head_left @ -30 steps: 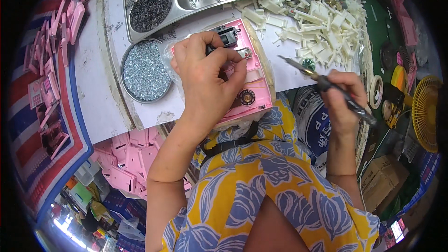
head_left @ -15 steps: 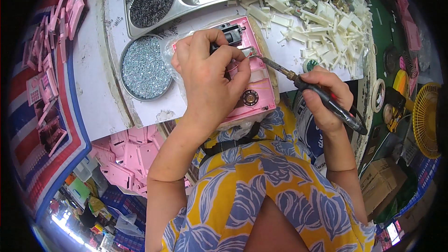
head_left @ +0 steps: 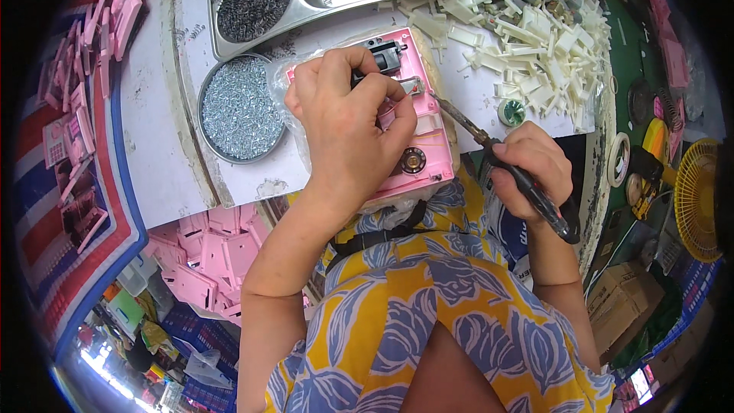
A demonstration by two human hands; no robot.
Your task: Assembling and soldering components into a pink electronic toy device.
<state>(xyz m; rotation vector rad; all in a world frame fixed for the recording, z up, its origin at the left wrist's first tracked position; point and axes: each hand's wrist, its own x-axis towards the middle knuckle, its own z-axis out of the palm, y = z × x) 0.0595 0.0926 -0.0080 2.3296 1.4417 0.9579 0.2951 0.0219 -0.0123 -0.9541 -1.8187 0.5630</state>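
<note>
A pink plastic housing lies on a padded block in front of me. In it sit a dark grey mechanism, a small metal contact plate and a round dark component. My left hand rests over the housing's left side, thumb and forefinger pinched together; what is between them is hidden. My right hand grips a soldering iron by its black handle. Its thin tip points up and left, close to the right of the contact plate, seemingly a little apart from it.
A round tin of silvery screws stands at left. Behind is a metal tray with dark springs. White plastic parts are heaped at back right, beside a small green-centred roll. Pink shells pile at lower left; a yellow basket is far right.
The soldering iron's tip has drawn back slightly to the right from the contact plate, my right hand moving down a little. My left hand keeps its pinch over the housing.
</note>
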